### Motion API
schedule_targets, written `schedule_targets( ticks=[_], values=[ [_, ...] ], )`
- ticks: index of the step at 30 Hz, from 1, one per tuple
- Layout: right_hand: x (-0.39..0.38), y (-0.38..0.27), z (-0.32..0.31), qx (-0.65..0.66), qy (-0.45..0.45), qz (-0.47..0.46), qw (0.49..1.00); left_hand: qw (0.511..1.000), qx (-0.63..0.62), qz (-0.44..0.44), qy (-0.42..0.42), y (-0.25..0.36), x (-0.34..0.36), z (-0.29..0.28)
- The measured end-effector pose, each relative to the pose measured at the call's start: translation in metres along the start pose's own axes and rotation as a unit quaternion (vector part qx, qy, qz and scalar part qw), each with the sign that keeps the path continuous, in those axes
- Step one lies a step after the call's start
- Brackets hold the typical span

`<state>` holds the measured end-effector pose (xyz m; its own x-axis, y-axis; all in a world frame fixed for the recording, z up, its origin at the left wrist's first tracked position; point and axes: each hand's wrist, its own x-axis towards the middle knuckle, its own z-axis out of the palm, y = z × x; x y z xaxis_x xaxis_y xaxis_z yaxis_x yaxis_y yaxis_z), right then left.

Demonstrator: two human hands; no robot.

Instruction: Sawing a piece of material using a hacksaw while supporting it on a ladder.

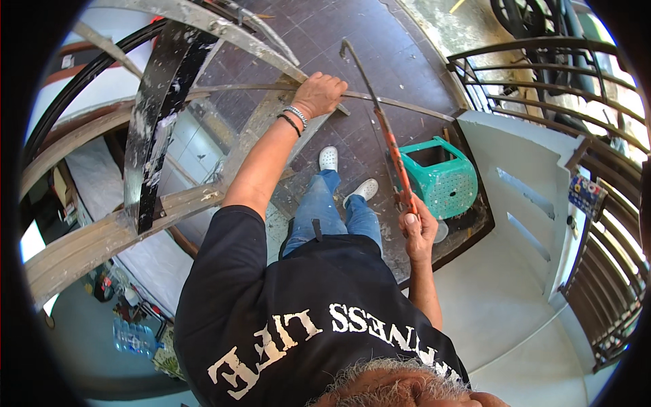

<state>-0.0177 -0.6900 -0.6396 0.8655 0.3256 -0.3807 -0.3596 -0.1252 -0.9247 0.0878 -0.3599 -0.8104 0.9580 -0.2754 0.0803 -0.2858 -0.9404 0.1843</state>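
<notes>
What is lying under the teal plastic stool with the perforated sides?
The teal plastic stool stands on the dark tiled floor, beside the orange-handled hacksaw held by the right hand. The floor directly beneath it is covered by the stool itself, so nothing there can be seen.

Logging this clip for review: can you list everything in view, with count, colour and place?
Hacksaw: one, orange frame with dark bow, centre, held in the right hand, its far end at the thin metal bar.
Thin metal bar: one, grey, running across the upper middle.
Plastic stool: one, teal, perforated, on the floor right of centre.
Curved metal frame: one, paint-spattered grey, left side.
Railing: one, dark metal, upper right.
Water bottles: one pack, clear, lower left, far below.
Shoes: two, white, centre.
Left hand: gripping the bar, wrist bands on.
Right hand: gripping the saw handle.
</notes>
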Motion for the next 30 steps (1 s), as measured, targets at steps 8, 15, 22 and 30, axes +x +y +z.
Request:
schedule_targets(
  ticks=[8,15,22,30],
  values=[
    [0.008,0.005,-0.016,0.002,0.018,-0.009,1.0,1.0,-0.006,-0.005,0.027,0.017,0.009,-0.018],
    [0.008,0.0,-0.024,-0.002,0.026,0.007,1.0,0.981,0.025,-0.109,0.16,0.025,-0.024,-0.008],
    [0.002,0.005,-0.025,0.002,0.045,0.003,0.999,0.943,0.0,-0.251,0.219,0.057,-0.024,-0.001],
    [-0.017,-0.002,-0.04,0.022,0.073,-0.002,0.997,0.966,-0.02,-0.179,0.186,0.065,0.001,-0.02]
  ],
)
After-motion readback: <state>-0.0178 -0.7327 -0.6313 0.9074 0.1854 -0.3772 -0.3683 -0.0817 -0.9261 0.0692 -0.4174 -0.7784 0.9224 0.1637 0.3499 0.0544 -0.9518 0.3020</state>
